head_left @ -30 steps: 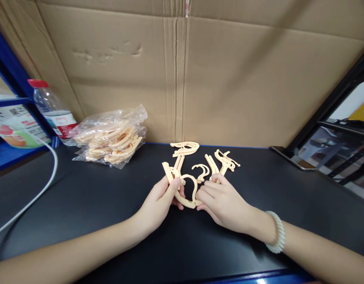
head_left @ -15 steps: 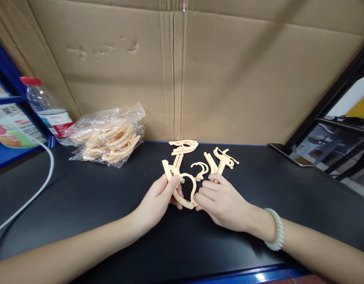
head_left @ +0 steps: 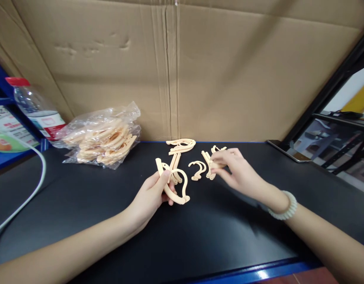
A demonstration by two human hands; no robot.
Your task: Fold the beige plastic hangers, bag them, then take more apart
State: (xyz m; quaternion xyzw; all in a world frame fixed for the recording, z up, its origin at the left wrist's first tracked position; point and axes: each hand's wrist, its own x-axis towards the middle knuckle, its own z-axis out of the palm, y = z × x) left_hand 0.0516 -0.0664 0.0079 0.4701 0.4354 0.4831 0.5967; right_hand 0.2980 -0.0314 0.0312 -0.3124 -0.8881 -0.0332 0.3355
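Pinched in my left hand (head_left: pixel 154 191) is a cream plastic piece (head_left: pixel 184 185), a straight bar with a curved loop. My right hand (head_left: pixel 236 171) is over the small cream parts at the right, its fingers blurred by motion; what they hold, if anything, I cannot make out. Two curved hook pieces (head_left: pixel 198 169) lie between the hands. Long cream strips (head_left: pixel 206 157) lie partly under my right fingers, and more strips (head_left: pixel 176 161) lie just behind the held piece. A stack of cream frames (head_left: pixel 182 146) rests at the table's back edge.
A clear plastic bag of cream parts (head_left: pixel 103 138) lies at the back left, beside a bottle with a red cap (head_left: pixel 36 106). A white cable (head_left: pixel 40 185) curves over the black table (head_left: pixel 170 244). Cardboard (head_left: pixel 229 71) stands behind, and a metal bracket (head_left: pixel 291 152) sits at the back right.
My right hand has left the piece in my left hand and moved right and away from me, over the small parts. My left hand keeps its grip. The view has shifted slightly.
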